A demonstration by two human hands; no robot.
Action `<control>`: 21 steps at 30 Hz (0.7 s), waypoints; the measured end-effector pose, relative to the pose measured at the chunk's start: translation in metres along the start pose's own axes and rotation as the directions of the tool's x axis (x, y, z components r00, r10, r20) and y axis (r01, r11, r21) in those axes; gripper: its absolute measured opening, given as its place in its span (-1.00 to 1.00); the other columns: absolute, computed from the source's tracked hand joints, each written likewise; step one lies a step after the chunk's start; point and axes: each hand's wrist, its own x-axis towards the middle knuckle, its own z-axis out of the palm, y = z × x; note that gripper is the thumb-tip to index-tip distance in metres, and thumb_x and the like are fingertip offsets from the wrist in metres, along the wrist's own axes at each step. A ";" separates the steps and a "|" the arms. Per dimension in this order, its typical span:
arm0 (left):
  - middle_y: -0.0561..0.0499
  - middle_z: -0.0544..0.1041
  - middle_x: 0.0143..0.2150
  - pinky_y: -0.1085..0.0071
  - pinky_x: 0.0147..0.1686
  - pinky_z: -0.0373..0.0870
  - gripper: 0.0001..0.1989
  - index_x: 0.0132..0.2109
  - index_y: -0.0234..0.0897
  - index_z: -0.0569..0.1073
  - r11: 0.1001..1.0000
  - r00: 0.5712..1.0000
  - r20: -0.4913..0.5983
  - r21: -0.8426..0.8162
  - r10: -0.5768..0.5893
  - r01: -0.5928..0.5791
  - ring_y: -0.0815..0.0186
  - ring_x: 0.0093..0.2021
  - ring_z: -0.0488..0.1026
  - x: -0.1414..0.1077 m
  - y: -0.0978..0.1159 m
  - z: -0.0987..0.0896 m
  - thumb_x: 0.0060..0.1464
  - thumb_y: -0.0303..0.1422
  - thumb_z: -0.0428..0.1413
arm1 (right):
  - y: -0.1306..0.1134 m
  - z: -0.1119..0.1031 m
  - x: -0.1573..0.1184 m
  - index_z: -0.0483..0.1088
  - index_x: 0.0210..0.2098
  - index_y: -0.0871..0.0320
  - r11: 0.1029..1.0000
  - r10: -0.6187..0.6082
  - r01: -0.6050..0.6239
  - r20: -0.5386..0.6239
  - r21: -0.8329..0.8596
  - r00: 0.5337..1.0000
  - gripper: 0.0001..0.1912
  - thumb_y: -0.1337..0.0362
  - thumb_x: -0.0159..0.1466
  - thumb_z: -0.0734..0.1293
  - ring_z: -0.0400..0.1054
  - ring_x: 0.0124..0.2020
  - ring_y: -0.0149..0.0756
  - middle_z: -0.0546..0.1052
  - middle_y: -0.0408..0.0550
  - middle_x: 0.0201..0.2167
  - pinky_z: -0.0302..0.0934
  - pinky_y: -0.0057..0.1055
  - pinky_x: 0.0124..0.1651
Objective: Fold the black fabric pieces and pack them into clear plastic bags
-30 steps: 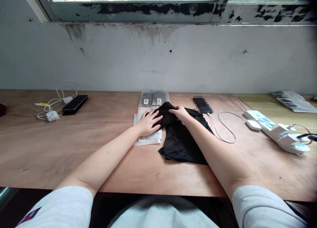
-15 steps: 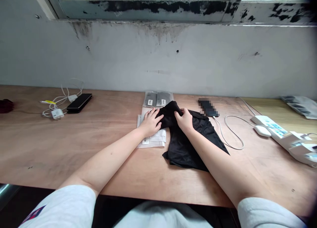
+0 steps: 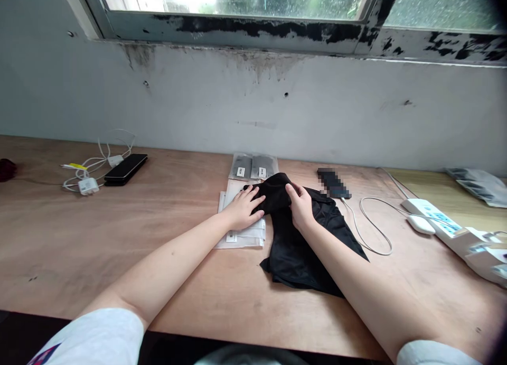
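Observation:
A black garment [image 3: 304, 259] lies on the table, its far part folded over to the left. My left hand [image 3: 243, 209] rests flat with fingers spread, the fingertips on that folded part and the palm above white plastic packets [image 3: 241, 241]. On the right, my right hand [image 3: 301, 205] pinches the garment's fold, thumb on top and the other fingers tucked under or behind, partly hidden. Just beyond both hands sit two grey packets [image 3: 253, 167] with white labels, side by side.
A phone [image 3: 332, 183] on a white cable lies behind the garment. At right are a white power strip [image 3: 435, 217], a white case [image 3: 420, 225] and plastic bags [image 3: 479, 185]. To the left, a black slim device [image 3: 127, 168] lies beside a charger [image 3: 88, 186] with tangled cables.
The view has tilted up slightly, so everything sits lower in the picture. My right hand has shifted its hold a little on the fold; my left hand stays spread on the cloth.

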 end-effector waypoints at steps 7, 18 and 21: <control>-0.18 0.03 0.51 -0.18 0.41 -0.20 -0.41 0.39 -0.20 0.26 0.997 0.999 -0.039 0.071 0.025 -0.022 -0.07 0.51 -0.15 0.000 0.004 -0.002 0.33 -0.06 -0.03 | -0.003 0.011 -0.013 0.44 0.07 0.09 1.000 0.001 0.000 0.104 -0.005 0.995 -0.44 0.12 0.08 0.49 0.44 0.00 -0.11 0.58 -0.04 -0.03 0.34 -0.19 0.06; -0.17 0.23 0.43 -0.02 0.31 0.14 -0.46 0.34 -0.23 0.33 0.992 0.993 -0.010 0.051 0.114 -0.113 0.00 0.40 0.18 0.002 0.012 -0.013 0.39 -0.08 -0.12 | -0.010 0.023 -0.028 0.44 -0.19 0.08 0.903 0.313 -0.285 -0.040 0.323 0.949 -0.69 0.25 0.04 0.40 0.24 -0.52 -0.40 0.43 -0.23 -0.47 0.11 -0.49 -0.54; -0.15 0.48 0.24 0.03 0.25 0.22 -0.53 0.18 -0.24 0.48 0.999 0.989 -0.142 0.004 0.050 -0.050 0.06 0.25 0.37 0.000 0.018 -0.014 0.39 -0.13 -0.15 | -0.013 0.024 -0.031 0.44 -0.18 0.09 0.892 0.359 -0.332 -0.037 0.307 0.932 -0.68 0.25 0.03 0.38 0.20 -0.57 -0.40 0.42 -0.24 -0.51 0.07 -0.47 -0.58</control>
